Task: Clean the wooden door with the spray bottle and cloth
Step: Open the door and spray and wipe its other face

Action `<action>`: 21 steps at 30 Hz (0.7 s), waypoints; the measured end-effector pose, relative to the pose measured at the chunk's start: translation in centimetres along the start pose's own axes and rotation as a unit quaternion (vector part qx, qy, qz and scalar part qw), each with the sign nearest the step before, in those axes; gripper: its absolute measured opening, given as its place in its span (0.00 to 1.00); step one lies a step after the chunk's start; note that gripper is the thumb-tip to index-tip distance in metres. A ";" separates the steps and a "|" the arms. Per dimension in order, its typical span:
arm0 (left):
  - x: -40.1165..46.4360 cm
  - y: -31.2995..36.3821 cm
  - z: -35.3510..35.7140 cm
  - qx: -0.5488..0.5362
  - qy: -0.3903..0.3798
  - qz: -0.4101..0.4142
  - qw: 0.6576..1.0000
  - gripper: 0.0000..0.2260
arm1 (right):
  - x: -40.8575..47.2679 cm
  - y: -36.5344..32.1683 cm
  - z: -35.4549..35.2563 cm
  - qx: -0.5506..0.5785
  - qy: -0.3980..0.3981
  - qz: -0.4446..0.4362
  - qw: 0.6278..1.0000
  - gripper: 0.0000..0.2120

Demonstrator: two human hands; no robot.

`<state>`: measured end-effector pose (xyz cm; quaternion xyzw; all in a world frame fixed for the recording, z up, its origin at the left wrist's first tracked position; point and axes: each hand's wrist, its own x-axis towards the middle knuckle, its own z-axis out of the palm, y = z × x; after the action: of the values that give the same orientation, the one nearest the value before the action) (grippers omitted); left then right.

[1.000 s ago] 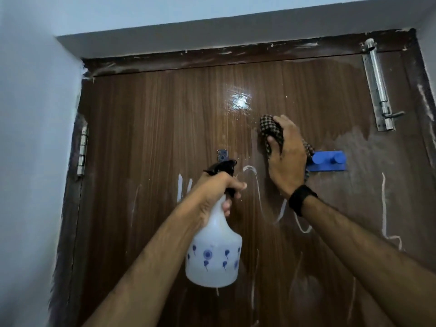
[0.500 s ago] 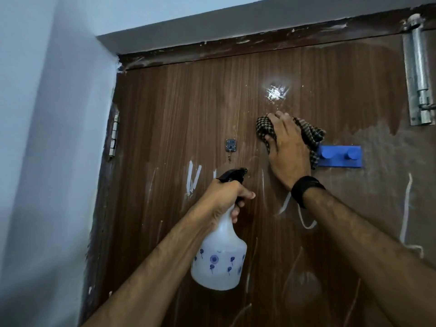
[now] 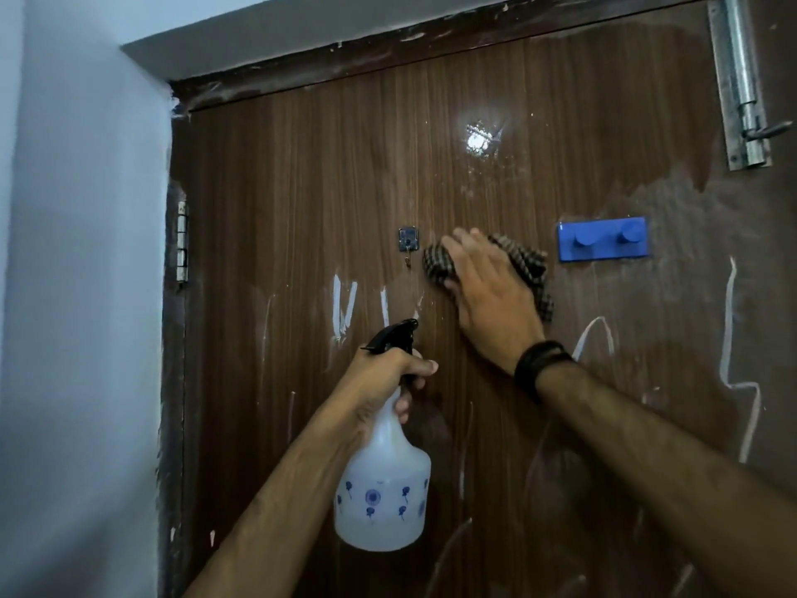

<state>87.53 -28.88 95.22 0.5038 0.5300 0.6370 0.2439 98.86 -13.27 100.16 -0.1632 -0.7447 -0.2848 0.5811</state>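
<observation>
1. The right hand (image 3: 491, 295) presses the checked cloth (image 3: 528, 269) flat-fingered on the wooden door (image 3: 302, 166); it has slid down and left from beside the blue hook rack (image 3: 603, 244) toward the small hook (image 3: 408, 240).
2. The left hand (image 3: 384, 377) still grips the spray bottle (image 3: 384, 494) by its neck, below the cloth.

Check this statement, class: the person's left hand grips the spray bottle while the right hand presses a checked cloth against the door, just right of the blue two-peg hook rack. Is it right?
One detail is wrong. The head view shows the checked cloth under the right hand left of the blue two-peg hook rack, not right of it. The left hand does grip the spray bottle before the door.
</observation>
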 end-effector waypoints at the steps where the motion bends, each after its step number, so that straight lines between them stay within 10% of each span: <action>1: 0.0 0.1 -0.4 -0.003 0.001 0.002 1.000 0.03 | 1.7 0.2 -0.2 0.003 0.004 0.019 1.000 0.24; 21: 1.1 -3.3 -5.0 -0.036 -0.054 -0.014 0.998 0.04 | -7.2 -5.8 2.9 0.017 0.010 0.083 0.996 0.27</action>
<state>81.88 -29.04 92.95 0.5210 0.4996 0.6242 0.2990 95.25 -15.43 91.40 -0.2119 -0.7275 -0.2249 0.6126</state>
